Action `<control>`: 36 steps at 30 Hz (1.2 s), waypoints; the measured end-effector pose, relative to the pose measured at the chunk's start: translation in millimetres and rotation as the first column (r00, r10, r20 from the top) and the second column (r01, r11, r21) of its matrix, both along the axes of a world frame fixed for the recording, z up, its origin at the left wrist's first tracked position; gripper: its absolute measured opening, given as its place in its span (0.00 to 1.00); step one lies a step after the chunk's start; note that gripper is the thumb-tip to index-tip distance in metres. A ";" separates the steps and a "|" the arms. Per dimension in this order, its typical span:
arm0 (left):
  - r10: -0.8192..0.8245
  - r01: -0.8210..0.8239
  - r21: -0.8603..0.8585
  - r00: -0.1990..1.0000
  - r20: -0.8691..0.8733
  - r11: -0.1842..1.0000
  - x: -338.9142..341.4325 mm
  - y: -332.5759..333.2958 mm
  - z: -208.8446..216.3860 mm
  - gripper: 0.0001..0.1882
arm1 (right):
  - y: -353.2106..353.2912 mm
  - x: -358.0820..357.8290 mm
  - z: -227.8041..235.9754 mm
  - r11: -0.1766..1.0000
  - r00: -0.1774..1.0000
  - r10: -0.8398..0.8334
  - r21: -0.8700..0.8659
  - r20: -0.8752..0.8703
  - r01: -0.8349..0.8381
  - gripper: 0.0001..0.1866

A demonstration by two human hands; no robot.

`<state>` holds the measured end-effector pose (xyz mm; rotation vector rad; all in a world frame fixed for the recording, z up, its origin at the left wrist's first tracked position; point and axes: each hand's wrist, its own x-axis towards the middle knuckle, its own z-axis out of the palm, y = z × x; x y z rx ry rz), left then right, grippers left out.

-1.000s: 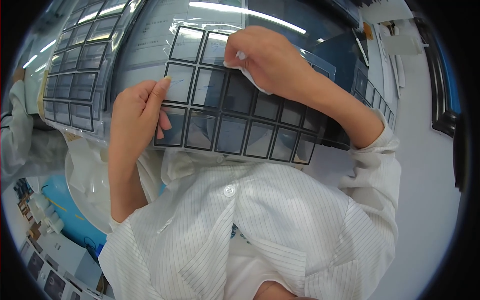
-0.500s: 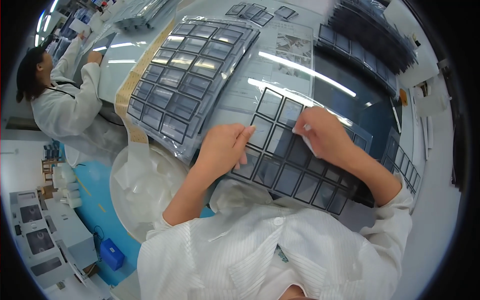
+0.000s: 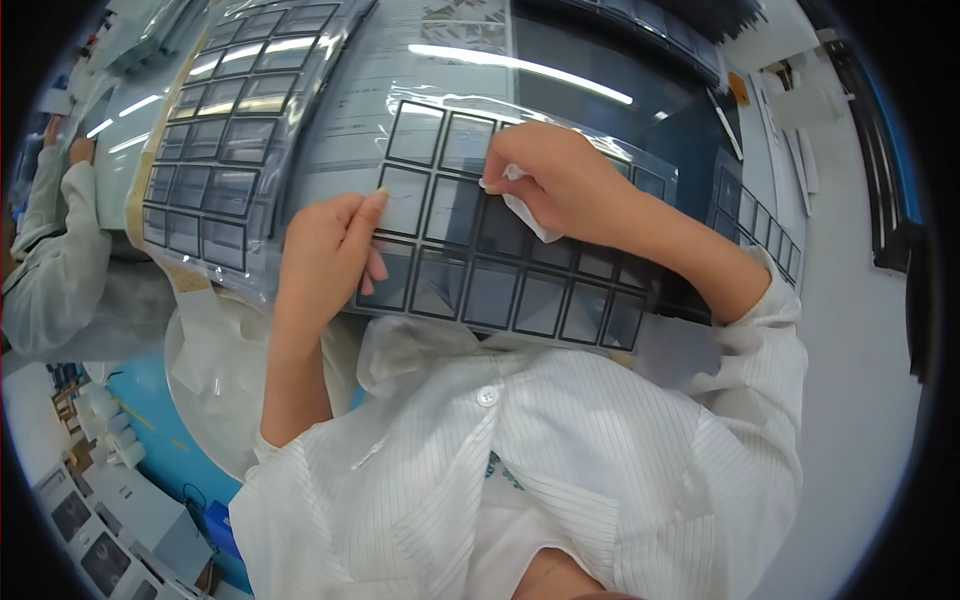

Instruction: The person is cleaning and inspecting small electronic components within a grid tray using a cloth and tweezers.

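Observation:
A clear sheet with rows of black-framed rectangular panels (image 3: 490, 290) lies at the table's near edge, in front of my body. My left hand (image 3: 325, 240) pinches its left edge, thumb on top and fingers curled at the side. In my right hand (image 3: 565, 185) is a crumpled white wipe (image 3: 532, 215), gripped with bent fingers over the upper middle panels. The fingertips are at the black frame lines, and part of the wipe hangs below the hand. Some panels are hidden beneath my right hand and forearm.
A stack of similar framed sheets (image 3: 235, 105) lies to the left, and a dark stack (image 3: 650, 25) stands at the far right. Another framed sheet (image 3: 765, 220) rests on the right. A white lined bin (image 3: 205, 390) stands below the table's left edge. A co-worker's sleeve (image 3: 60, 260) shows far left.
My view has shifted, so everything sits further left and higher in the picture. My left hand keeps its hold on the sheet's edge. The right hand stays over the upper panels with the wipe.

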<state>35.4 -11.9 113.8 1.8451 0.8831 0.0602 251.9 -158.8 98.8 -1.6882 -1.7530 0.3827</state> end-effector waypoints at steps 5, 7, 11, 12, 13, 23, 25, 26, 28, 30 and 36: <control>-0.014 0.014 0.019 0.999 0.031 1.000 1.8 -0.8 -4.0 0.22 | -4.6 -1.6 -3.6 0.999 0.999 -0.036 -0.015 -0.024 0.036 0.06; 0.004 -0.004 0.019 1.000 0.010 1.000 2.3 -5.8 -1.0 0.22 | -4.5 0.0 -5.7 0.999 0.999 -0.039 -0.012 0.017 0.039 0.05; 0.033 -0.033 0.014 0.999 -0.012 0.999 -0.3 -5.0 -1.3 0.21 | -5.1 -3.6 -4.1 0.999 0.996 -0.047 -0.020 0.075 0.048 0.05; 0.031 -0.030 0.027 0.999 -0.010 0.999 -0.2 -5.2 -0.6 0.22 | -7.5 -6.0 -3.4 0.998 0.998 -0.028 -0.053 0.050 0.031 0.05; 0.036 -0.036 0.027 0.999 -0.015 0.999 -0.5 -5.0 -2.0 0.22 | -11.9 -8.2 2.4 0.998 0.999 -0.022 -0.053 0.045 0.025 0.05; 0.038 -0.038 -0.006 0.999 -0.004 0.999 -1.6 -1.8 -4.3 0.24 | -36.2 34.7 43.9 0.972 0.974 -0.171 -0.138 0.146 0.191 0.05; 0.039 -0.039 0.001 0.999 -0.013 0.999 -1.4 -3.0 -4.1 0.24 | -35.3 31.8 41.1 0.978 0.980 -0.159 -0.115 0.121 0.173 0.05; 0.048 -0.048 -0.011 0.999 -0.001 0.999 -1.2 -2.3 -4.5 0.24 | -31.5 30.0 39.3 0.980 0.987 -0.132 -0.138 0.096 0.144 0.05; 0.059 -0.059 -0.022 0.998 0.007 0.998 -1.6 -2.1 -5.1 0.24 | -23.4 28.2 33.3 0.980 0.992 -0.104 -0.161 0.066 0.113 0.06; 0.047 -0.046 0.001 0.999 -0.009 0.999 -1.5 -2.1 -3.6 0.24 | -15.2 27.6 22.5 0.998 0.998 -0.037 -0.057 0.051 0.040 0.05; 0.038 -0.038 0.006 0.999 -0.019 0.999 1.3 -2.5 -1.3 0.24 | 1.1 8.5 -0.5 1.000 0.987 0.017 -0.019 0.159 -0.014 0.04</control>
